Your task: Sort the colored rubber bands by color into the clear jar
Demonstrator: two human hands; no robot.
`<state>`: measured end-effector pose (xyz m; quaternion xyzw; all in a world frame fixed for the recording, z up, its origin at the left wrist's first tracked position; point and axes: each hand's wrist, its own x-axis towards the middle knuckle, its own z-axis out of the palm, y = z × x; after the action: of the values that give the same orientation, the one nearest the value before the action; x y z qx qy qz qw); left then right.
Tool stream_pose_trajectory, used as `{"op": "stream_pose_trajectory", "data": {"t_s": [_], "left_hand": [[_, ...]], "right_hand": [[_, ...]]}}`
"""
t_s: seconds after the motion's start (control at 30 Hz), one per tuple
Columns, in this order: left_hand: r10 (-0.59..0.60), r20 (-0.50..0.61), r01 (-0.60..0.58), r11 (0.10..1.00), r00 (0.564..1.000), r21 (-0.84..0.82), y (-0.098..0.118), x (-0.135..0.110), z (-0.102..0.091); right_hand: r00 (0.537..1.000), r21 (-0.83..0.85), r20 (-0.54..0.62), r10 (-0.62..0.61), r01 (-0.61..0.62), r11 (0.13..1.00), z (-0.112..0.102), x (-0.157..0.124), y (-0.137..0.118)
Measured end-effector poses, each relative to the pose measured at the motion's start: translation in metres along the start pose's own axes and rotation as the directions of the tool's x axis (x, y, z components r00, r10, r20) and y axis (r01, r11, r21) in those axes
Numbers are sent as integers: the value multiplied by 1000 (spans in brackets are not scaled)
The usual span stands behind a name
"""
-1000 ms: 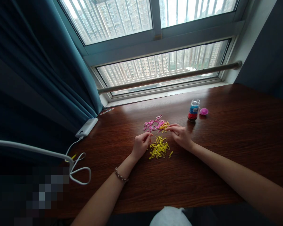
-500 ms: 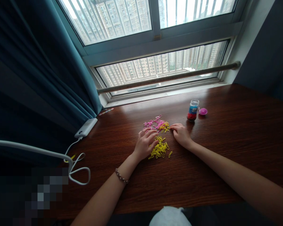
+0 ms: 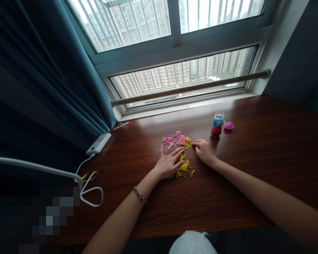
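Note:
My left hand [image 3: 168,164] is open, its fingers spread over the upper left part of a heap of yellow plastic safety-pin-shaped clips [image 3: 184,170], hiding some of them. Its fingertips reach the near edge of a pile of pink clips [image 3: 172,139]. A small group of deeper yellow clips [image 3: 186,142] lies against the right side of the pink ones. My right hand [image 3: 203,151] rests at the right of that group, thumb and forefinger pressed together at its edge. Whatever is between those fingertips is too small to make out. One loose yellow clip [image 3: 192,173] lies apart from the heap.
Behind my right hand stands an open clear jar [image 3: 217,125] with a blue and red label, a pink lid [image 3: 229,125] beside it. A white power strip [image 3: 99,144] and looped white cable [image 3: 91,197] are at the left table edge. A barred window is behind.
My left hand has shifted slightly right and its fingers have spread wider, covering more of the yellow heap. My right hand stays nearly where it was.

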<state>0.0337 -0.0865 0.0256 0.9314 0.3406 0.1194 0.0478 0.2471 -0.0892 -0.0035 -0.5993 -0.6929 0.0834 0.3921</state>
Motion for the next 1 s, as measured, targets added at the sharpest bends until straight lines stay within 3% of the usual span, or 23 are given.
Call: {"op": "stream_pose_trajectory", "data": {"t_s": [0.23,0.37,0.43,0.5,0.57,0.67,0.73,0.87,1.0], "left_hand": [[5,-50,-8,998,999,-68,0,-1,-4],[-7,-193,-29,983,981,-181,-1,-4,-9],[-77,-336,-18,962,939,-272,-4,-5,-8],[-209,-452,28,927,867,-374,-8,-5,-6],[-337,-485,82,877,807,-474,-13,-5,-3],[-459,-440,123,787,772,-605,-17,-4,1],[-487,-390,119,730,781,-673,-18,-4,0],[-452,-272,104,649,850,-754,-15,-5,-2],[-420,-182,101,568,889,-817,-14,-5,1]], "right_hand": [[1000,24,-3,-11,11,1000,0,0,1],[1000,28,7,-9,8,1000,-1,0,-1],[1000,21,5,-1,0,1000,-1,-1,-1],[1000,17,-4,5,-5,1000,-2,-1,-2],[1000,21,-19,11,-10,1000,-2,0,-2],[998,56,-57,16,-13,998,-2,1,-3],[995,99,-99,16,-6,995,-3,1,-5],[988,211,-154,-16,49,976,-9,-2,-18],[981,359,-42,-191,193,913,-16,-8,-32]]}}
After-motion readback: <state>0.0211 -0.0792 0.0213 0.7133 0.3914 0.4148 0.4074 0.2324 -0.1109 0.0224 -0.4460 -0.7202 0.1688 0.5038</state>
